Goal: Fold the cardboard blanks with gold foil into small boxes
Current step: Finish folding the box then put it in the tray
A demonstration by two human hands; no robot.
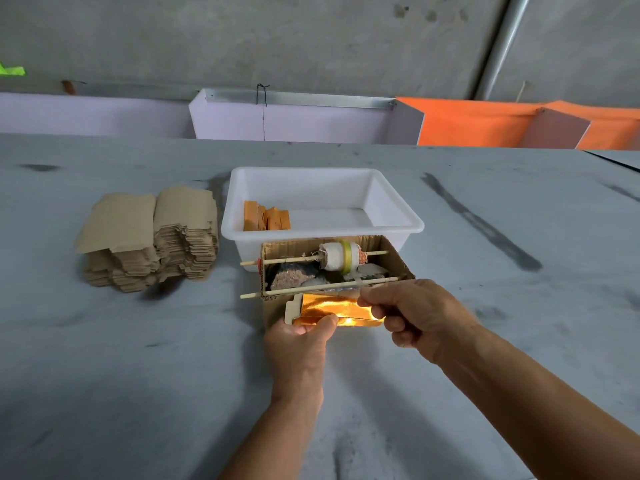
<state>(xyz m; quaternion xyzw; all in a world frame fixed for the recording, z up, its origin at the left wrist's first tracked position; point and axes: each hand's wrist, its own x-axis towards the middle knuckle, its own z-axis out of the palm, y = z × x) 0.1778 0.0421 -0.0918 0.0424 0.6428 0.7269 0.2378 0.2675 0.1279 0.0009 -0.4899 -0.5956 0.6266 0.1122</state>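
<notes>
The left hand pinches the near left edge of the gold-foiled cardboard blank; the right hand clasps its right end (fingers curled). The blank is held just above the grey counter. Directly behind the grip stands an open brown cardboard box, then a white plastic tub. Far left lies a stack of plain brown blanks.

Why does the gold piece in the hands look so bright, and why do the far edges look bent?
Head view: the foil blank, gripped by the left hand and right hand, mirrors overhead light, so one spot near its lower edge glares white; the wide-angle lens bows the table edge and back wall; soft shadows lie under the cardboard stack; the bottom corners look slightly smeared.
</notes>
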